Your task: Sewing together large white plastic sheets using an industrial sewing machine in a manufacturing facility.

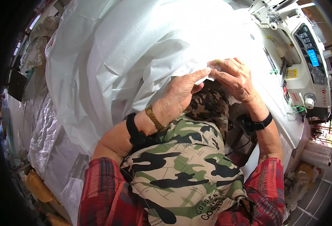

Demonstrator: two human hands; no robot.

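Observation:
A large sheet of white woven plastic fabric [135,49] lies bunched in folds over the table and hangs down toward my lap on the left. Its near edge is pinched between the fingers of my left hand [183,88]. Close against it, my right hand [235,77] grips the same edge between thumb and fingers, the fingertips of both hands almost touching. Part of the gathered edge is hidden behind my fingers. On the right, past my right hand, stands a white sewing machine [303,84] with a lit blue display.
The white tabletop [282,124] runs along the right below the machine. Crumpled clear plastic [43,132] is heaped on the left, with a brown package [39,186] lower down. Plastic-wrapped rolls [316,152] lie at the right by the tiled floor [324,199]. A camouflage apron [181,165] covers my lap.

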